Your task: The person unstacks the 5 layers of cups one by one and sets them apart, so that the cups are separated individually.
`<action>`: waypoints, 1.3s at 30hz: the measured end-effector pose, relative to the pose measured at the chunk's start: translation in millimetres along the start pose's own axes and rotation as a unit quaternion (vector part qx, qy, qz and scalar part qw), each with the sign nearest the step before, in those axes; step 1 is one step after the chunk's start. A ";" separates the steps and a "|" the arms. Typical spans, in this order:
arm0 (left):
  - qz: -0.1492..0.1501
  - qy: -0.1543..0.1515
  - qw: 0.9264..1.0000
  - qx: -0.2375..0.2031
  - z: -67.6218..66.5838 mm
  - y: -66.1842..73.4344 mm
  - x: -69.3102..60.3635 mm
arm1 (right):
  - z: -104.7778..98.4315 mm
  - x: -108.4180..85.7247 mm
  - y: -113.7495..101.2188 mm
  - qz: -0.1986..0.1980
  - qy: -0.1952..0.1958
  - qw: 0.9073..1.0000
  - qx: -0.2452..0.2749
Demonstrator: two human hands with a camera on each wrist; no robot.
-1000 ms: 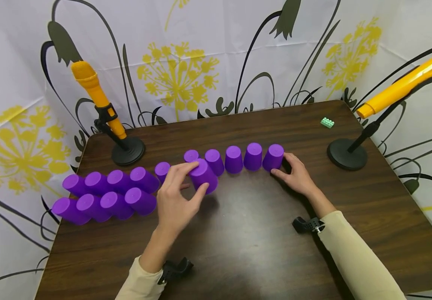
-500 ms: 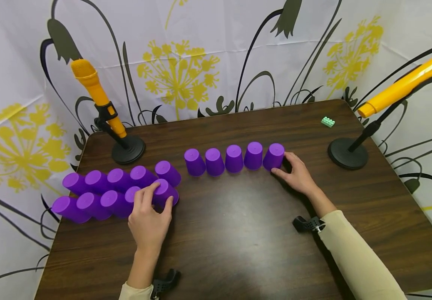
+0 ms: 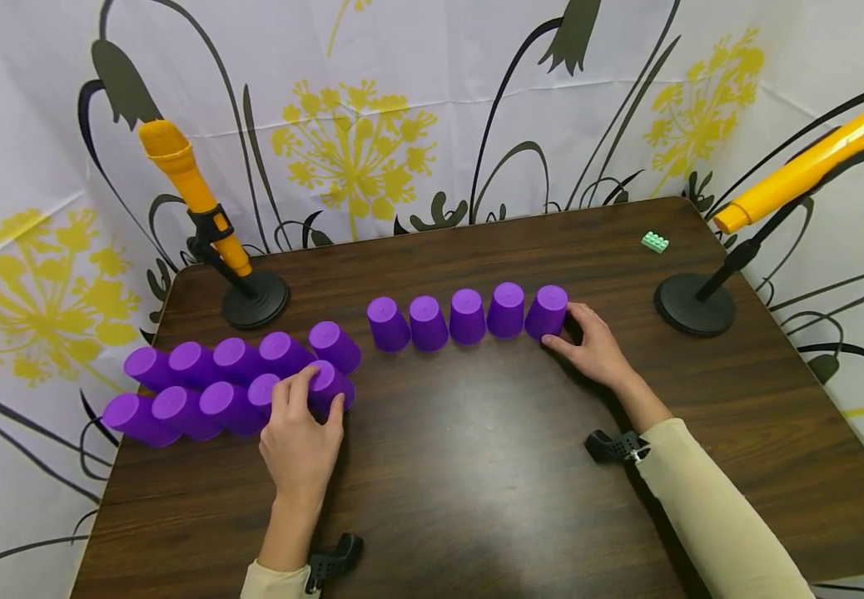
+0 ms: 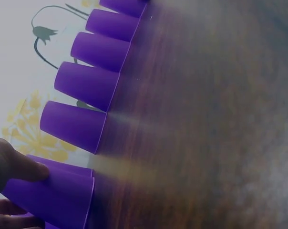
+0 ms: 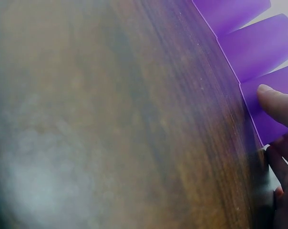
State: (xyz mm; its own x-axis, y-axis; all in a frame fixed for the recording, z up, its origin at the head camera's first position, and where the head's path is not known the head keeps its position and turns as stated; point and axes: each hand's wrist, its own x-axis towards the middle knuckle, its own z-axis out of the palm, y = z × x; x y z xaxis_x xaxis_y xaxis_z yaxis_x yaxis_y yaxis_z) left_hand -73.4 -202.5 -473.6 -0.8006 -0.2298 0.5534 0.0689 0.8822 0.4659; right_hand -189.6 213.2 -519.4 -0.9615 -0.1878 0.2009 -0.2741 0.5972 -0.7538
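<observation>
With thumb and fingers my left hand (image 3: 300,437) grips an upside-down purple plastic cup (image 3: 330,387) at the right end of the front row on the left. In the left wrist view my thumb lies on that cup's (image 4: 58,202) side. Behind it stands the last cup (image 3: 335,346) of the rear row. My right hand (image 3: 593,349) holds the rightmost purple cup (image 3: 547,312) of a separate row of several inverted cups. In the right wrist view the thumb presses on this cup's (image 5: 265,117) wall; some fingers are partly hidden.
A yellow microphone (image 3: 185,175) on a black stand is at the back left. Another yellow tube-shaped thing (image 3: 814,158) on a stand leans in at right. A mint-green toy brick (image 3: 654,242) lies near the back edge of the wooden table (image 3: 477,499).
My left hand has carried its cup leftward and down to the end of the front row, where it has stayed for the last half second. My right hand has kept its place.
</observation>
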 end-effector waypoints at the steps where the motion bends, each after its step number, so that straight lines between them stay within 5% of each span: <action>1: -0.001 0.000 1.000 0.000 0.0 -0.1 -0.3 | 0.1 -0.2 0.1 0.000 0.000 1.000 -0.001; 16: 0.012 0.012 0.999 -0.034 -11.5 9.1 2.7 | 0.3 0.7 0.5 -0.001 0.002 1.000 0.010; 20: 0.040 0.056 0.995 -0.069 -16.2 18.2 11.1 | 0.8 -0.3 1.5 -0.001 0.003 1.000 0.007; 23: 0.087 0.080 0.986 -0.118 -12.8 31.6 17.3 | 0.2 -1.0 1.4 0.000 0.004 1.000 0.004; 26: 0.130 0.046 0.978 -0.158 -2.1 47.2 20.1 | -0.3 -1.5 0.9 0.003 0.004 1.000 0.004; 28: 0.131 -0.014 0.976 -0.174 8.0 55.7 20.2 | 0.0 -1.5 0.6 0.005 0.003 1.000 0.003; 33: 0.050 -0.160 0.972 -0.162 34.8 67.0 23.6 | 1.3 -0.5 0.1 0.003 -0.003 1.000 0.004; 39: -0.028 -0.167 0.973 -0.159 62.5 71.1 38.2 | -0.3 -0.9 -0.8 0.006 0.000 1.000 0.006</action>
State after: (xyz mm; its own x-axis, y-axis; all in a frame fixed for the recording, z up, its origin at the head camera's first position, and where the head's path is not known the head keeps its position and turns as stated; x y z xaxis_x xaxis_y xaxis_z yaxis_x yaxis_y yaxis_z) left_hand -136.3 -122.8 -462.5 -0.9534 -0.0815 0.2906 0.1569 0.6885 0.7081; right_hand -188.5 213.1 -518.9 -0.9647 -0.1804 0.1921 -0.2624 0.5894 -0.7640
